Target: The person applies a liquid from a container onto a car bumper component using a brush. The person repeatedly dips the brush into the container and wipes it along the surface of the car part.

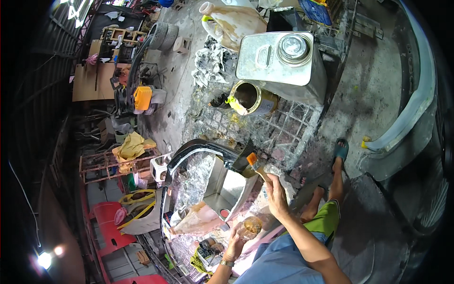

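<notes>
Orange-bristled flat brush with a pale wooden handle (258, 167) is in the right hand (276, 193), whose fingers are closed around the handle; its bristles point toward the black curved frame with a pale inner edge (203, 145), and whether they touch it, I cannot tell. The left hand (234, 245) has its fingers curled against the clear round cup with amber content (250, 227), which is nearer to the body and apart from the brush. I judge the brush work to be in progress: both hands are already equipped, and the cup seems not used up. However, no freshly coated area can be recognised with certainty, so how much is finished or left remains unclear. Near the cup is 1 open silver rectangular metal container (236, 183), and farther away stands 1 open round tin with yellow smears (268, 103)
</notes>
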`<action>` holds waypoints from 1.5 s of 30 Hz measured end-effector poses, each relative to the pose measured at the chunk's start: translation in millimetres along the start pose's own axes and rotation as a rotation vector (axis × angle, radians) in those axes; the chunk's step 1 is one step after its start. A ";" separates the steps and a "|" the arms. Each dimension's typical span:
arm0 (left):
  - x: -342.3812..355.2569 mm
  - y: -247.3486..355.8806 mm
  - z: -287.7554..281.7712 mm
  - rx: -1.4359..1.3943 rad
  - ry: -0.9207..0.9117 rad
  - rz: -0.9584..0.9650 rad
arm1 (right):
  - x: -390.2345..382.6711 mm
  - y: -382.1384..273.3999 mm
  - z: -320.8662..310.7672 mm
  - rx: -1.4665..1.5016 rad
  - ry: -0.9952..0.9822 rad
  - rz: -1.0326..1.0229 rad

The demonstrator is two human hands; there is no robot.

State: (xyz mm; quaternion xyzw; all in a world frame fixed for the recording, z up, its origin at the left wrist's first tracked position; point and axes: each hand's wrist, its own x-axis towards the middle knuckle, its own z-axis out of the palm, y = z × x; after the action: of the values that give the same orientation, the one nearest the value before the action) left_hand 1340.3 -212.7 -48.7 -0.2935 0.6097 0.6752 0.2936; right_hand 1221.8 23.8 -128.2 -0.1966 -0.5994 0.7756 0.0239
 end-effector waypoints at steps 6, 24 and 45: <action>-3.7 -4.7 -4.0 0.005 -0.001 0.008 | 6.2 5.4 15.0 -0.130 0.020 -0.174; -1.7 -0.9 4.0 -0.011 -0.043 0.003 | 16.2 -3.5 6.8 -0.224 0.027 -0.237; 5.5 3.7 2.0 0.009 -0.023 -0.037 | 3.5 8.6 3.4 -0.280 0.008 -0.233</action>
State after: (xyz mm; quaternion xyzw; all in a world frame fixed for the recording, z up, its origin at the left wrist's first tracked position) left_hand 1333.8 -210.9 -50.2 -0.2956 0.6040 0.6701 0.3144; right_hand 1219.1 19.3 -136.6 -0.1303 -0.7202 0.6756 0.0884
